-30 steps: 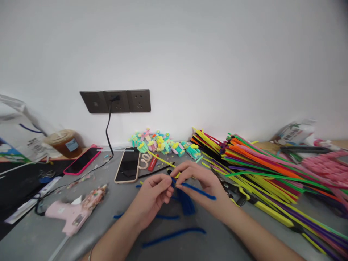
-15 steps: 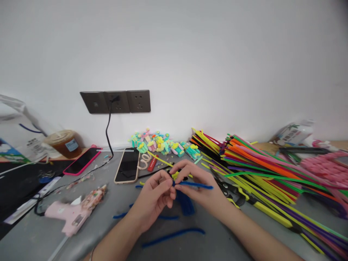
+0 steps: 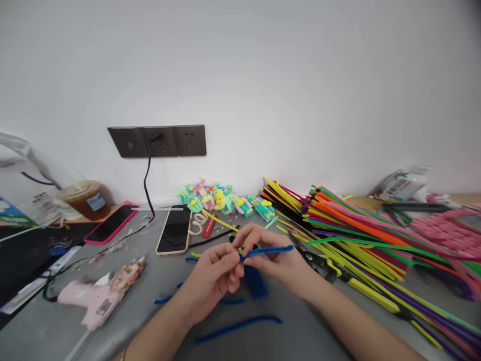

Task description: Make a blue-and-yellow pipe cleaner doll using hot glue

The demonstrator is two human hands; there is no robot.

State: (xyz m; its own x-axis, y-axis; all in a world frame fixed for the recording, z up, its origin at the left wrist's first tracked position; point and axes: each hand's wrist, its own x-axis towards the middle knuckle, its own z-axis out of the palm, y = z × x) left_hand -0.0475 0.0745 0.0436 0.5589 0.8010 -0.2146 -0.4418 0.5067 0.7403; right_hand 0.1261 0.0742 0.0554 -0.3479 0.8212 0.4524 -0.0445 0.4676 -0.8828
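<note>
1. Head view: near centre, your left hand [image 3: 216,273] and right hand [image 3: 289,265] meet, fingertips pinched on a blue fuzzy stem [image 3: 272,250], its free end pointing right.
2. You seem to be twisting it; that calls for a firm left pinch.
3. The cup label [image 3: 96,201], far left, and packet [image 3: 398,186], far right, carry unreadable print.

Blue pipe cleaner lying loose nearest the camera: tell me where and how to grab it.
Probably best pinched at mid-length, coming from above and the right: the pipe cleaner is thin, almost straight and flat on the grey tabletop, while its left end lies close to the left forearm.
</note>
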